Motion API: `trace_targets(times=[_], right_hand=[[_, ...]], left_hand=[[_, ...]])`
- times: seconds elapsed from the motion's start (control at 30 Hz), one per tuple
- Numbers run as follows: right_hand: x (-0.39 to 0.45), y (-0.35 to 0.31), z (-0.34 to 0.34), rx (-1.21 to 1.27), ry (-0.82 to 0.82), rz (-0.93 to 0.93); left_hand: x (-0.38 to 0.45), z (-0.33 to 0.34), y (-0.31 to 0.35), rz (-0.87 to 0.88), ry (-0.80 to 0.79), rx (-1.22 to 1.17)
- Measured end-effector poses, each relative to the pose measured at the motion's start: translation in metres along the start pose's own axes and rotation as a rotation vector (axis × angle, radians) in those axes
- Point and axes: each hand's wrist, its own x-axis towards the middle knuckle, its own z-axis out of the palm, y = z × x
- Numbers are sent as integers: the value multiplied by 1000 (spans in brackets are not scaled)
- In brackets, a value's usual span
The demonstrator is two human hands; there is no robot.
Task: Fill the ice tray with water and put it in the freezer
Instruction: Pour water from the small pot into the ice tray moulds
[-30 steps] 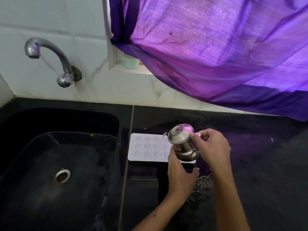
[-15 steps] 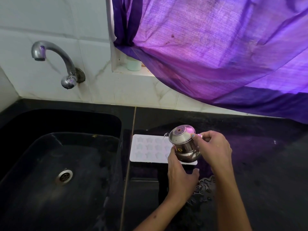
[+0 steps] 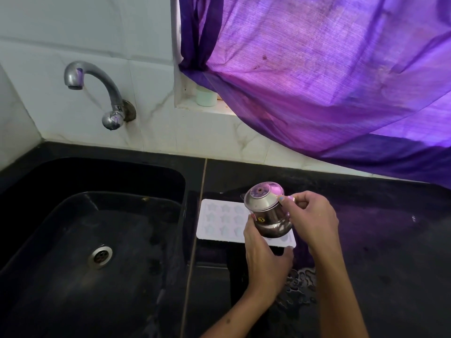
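Your left hand (image 3: 264, 262) grips a steel pot (image 3: 267, 214) over the white star-mould ice tray (image 3: 219, 220). Your right hand (image 3: 311, 219) pinches its rim. The tray lies on the black counter (image 3: 378, 240) beside the sink (image 3: 73, 240).

You face a black counter (image 3: 366, 240) with a black sink (image 3: 73, 240), a steel tap (image 3: 107, 93) on the white tiled wall (image 3: 85, 28), and a backlit purple curtain (image 3: 317, 69) over the window.
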Motion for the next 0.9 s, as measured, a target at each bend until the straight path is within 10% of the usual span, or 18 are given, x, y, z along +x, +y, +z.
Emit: trace_targets(times=[0.9], right_hand=[[-2,3,10,-39,-27,1]], left_hand=[[1,-5,-4,-46,-6,34]])
